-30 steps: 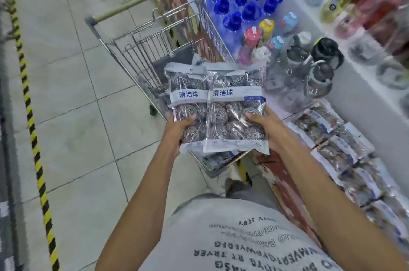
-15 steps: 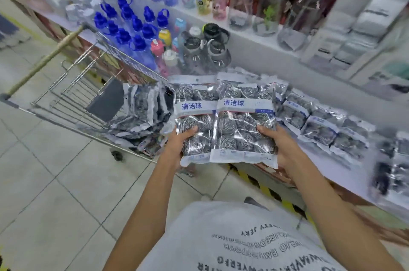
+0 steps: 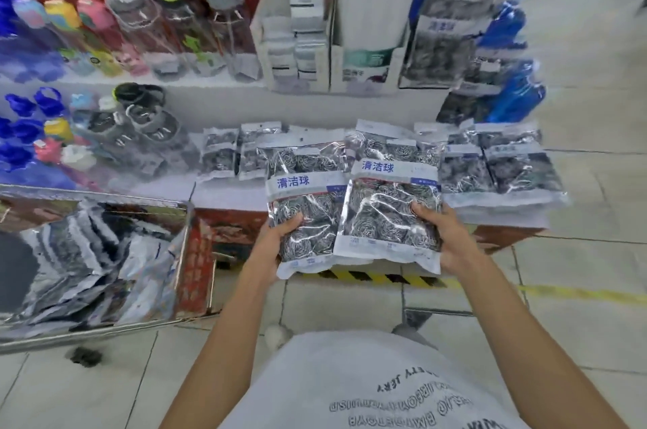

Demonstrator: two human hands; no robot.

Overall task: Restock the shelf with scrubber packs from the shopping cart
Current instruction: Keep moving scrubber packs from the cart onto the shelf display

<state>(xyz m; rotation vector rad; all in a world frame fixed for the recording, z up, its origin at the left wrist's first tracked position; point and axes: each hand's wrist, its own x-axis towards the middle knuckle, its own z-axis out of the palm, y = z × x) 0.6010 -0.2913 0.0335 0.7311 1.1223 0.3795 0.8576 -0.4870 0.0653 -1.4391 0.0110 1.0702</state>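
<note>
I hold two clear packs of steel-wool scrubbers side by side in front of the low shelf (image 3: 231,192). My left hand (image 3: 276,239) grips the left scrubber pack (image 3: 304,204) at its lower left edge, thumb on top. My right hand (image 3: 439,236) grips the right scrubber pack (image 3: 388,208) at its lower right edge, thumb on top. Both packs carry a white band with blue characters. More scrubber packs (image 3: 504,169) lie in rows on the shelf behind and to the right. The shopping cart (image 3: 189,253) at the left holds several more packs (image 3: 87,253).
Water bottles (image 3: 147,26) with coloured lids fill the shelf's left side and upper tier. White boxes (image 3: 301,36) and hanging packs (image 3: 441,43) stand at the upper middle and right. A yellow-black striped strip (image 3: 371,276) runs along the shelf's base on the tiled floor.
My view has swung right from the cart to face the shelf squarely. Both hands have carried the two packs from above the cart to in front of the shelf's scrubber rows.
</note>
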